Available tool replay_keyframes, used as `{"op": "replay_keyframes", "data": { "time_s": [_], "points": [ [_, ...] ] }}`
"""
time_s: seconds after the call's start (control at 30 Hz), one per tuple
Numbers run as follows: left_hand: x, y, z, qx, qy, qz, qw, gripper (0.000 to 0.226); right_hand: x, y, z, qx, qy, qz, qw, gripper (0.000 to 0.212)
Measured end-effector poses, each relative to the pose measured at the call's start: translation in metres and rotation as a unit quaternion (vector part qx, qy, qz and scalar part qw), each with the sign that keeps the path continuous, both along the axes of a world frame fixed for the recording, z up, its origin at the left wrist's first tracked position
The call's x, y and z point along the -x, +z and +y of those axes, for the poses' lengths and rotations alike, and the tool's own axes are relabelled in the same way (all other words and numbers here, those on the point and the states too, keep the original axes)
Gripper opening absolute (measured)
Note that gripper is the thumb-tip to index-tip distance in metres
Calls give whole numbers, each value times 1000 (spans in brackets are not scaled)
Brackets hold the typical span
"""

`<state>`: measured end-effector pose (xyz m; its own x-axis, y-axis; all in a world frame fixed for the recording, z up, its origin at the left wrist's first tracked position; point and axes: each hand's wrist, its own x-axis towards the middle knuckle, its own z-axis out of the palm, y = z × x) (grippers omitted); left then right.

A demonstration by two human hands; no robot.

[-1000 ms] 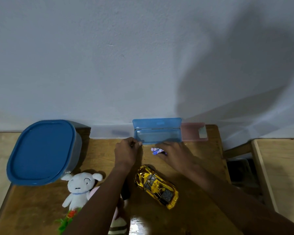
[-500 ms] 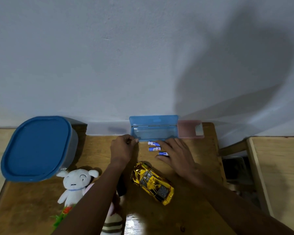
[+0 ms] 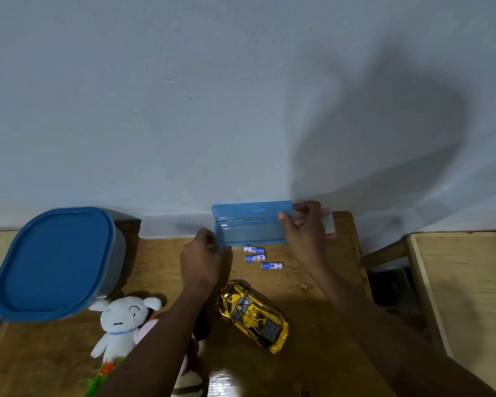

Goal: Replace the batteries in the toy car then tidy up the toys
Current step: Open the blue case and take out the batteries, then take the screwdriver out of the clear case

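Note:
A clear blue case [image 3: 248, 230] stands open against the wall, its lid [image 3: 251, 210] raised. My left hand [image 3: 204, 260] pinches the case's near left corner. My right hand [image 3: 305, 227] grips the lid's right end. Three blue-and-white batteries [image 3: 254, 249] [image 3: 255, 258] [image 3: 272, 265] lie loose on the wooden table [image 3: 312, 325] just in front of the case. The gold toy car [image 3: 252, 315] sits upright nearer to me, between my forearms, pointing diagonally.
A big grey tub with a blue lid [image 3: 55, 265] fills the table's left end. A white plush dog [image 3: 121, 322] lies in front of it, other soft toys partly under my left arm. A pink case [image 3: 330, 222] peeks behind my right hand. Another wooden surface [image 3: 467, 296] stands right.
My right hand laid the batteries on the table, then rose from them to the right end of the blue lid. My left hand stayed at the case's left corner.

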<state>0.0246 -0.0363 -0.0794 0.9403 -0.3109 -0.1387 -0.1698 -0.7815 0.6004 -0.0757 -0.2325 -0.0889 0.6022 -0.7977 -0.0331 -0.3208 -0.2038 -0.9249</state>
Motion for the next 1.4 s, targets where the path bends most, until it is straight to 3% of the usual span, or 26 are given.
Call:
{"op": "replay_keyframes", "data": {
  "time_s": [0.07,0.13,0.3,0.4,0.53,0.83,0.97,1.07,1.17,1.27,1.4],
  "points": [
    [-2,1,-3,-9,2,-11,1000,39,6,-1,2,12,23,4,1000,38],
    [-5,1,-6,-34,-3,-37,999,48,17,-7,4,104,59,32,992,42],
    [-8,-6,-5,-156,-73,-153,973,56,34,-28,9,333,138,165,918,28],
    [-10,-16,-1,-199,-144,-169,955,61,29,-32,6,336,143,191,911,24],
    [-15,-19,-2,-205,-164,-190,946,48,21,-34,4,334,142,217,906,24],
    [-21,-15,10,-117,-154,-140,971,44,6,-15,24,364,138,239,890,26],
    [-32,-8,41,-68,-13,-106,992,49,-35,-5,53,373,239,181,878,32],
    [-46,-4,69,-57,106,-44,992,57,-77,1,84,371,329,159,854,35],
    [-63,-8,89,-50,163,8,985,59,-112,7,110,379,394,152,823,44],
    [-76,-12,98,31,165,40,985,63,-136,12,130,399,427,190,789,49],
    [-81,-11,99,81,133,74,985,69,-151,19,147,435,424,253,753,36]
  ]
}}
